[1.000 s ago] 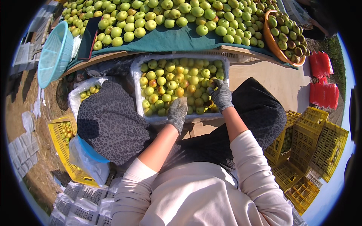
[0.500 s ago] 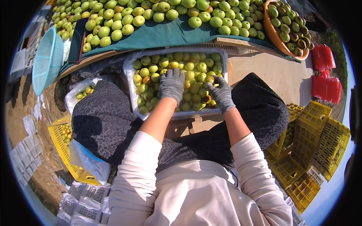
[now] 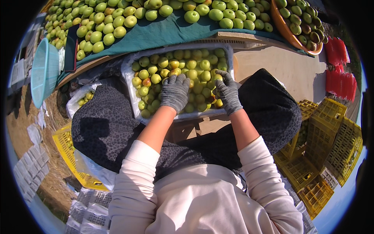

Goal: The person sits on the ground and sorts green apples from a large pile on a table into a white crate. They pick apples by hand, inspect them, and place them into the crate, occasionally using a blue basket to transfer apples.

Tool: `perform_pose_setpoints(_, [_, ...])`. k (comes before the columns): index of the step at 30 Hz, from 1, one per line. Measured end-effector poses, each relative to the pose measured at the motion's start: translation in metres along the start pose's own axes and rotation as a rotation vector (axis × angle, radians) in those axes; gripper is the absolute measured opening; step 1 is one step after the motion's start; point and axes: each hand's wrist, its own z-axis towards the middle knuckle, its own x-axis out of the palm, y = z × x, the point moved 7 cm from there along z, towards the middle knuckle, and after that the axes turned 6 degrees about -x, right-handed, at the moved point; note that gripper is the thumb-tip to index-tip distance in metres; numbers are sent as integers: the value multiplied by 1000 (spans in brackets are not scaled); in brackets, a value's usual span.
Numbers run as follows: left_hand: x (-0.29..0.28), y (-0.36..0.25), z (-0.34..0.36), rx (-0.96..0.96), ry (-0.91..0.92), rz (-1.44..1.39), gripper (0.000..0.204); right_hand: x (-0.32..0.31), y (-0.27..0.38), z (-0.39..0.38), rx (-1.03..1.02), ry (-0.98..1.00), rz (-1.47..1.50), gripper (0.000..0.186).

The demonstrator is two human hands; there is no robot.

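A plastic-lined crate (image 3: 127,74) stands between my knees, filled with small round yellow-green fruits (image 3: 191,74) that look like jujubes; a few have brown or reddish patches. My left hand (image 3: 175,93), in a grey knit glove, lies palm down on the fruits left of the middle, its fingers bent slightly over them. At the crate's right side rests my right hand (image 3: 229,93), gloved the same way. Its thumb and fingers are apart beside the fruits, and I see nothing held in them. A browned fruit (image 3: 213,96) lies just left of it. Both palms are hidden.
Ahead, a green cloth (image 3: 171,31) on a wood-edged table bears a heap of larger-looking green fruits (image 3: 109,27). An orange basket (image 3: 282,23), a blue basket (image 3: 43,74) and a dark phone-like slab (image 3: 71,48) flank it. Yellow crates (image 3: 319,136) stand right, another (image 3: 80,171) left.
My left hand has shifted slightly left and nearer to me over the fruits. The right hand's fingers have lifted and turned more upright. The whole view has tilted a little.
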Motion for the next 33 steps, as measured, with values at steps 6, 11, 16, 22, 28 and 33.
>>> perform_pose_setpoints(6, [11,-20,12,97,73,129,32,10,4,-6,15,-16,-49,36])
perform_pose_setpoints(11, [-4,-11,5,8,-46,-94,30,5,1,-6,15,-21,-45,36])
perform_pose_setpoints(16, [-10,60,-3,-384,-346,-1042,33,5,-7,1,-14,-61,-192,32])
perform_pose_setpoints(22, [22,56,4,-463,0,-948,19,18,-3,-2,-61,0,-48,25])
perform_pose_setpoints(28, [18,-3,38,-272,289,83,37,16,-4,-3,-20,-6,-34,26])
perform_pose_setpoints(33, [8,-11,57,-222,420,273,32,17,-6,0,-63,-11,-6,30])
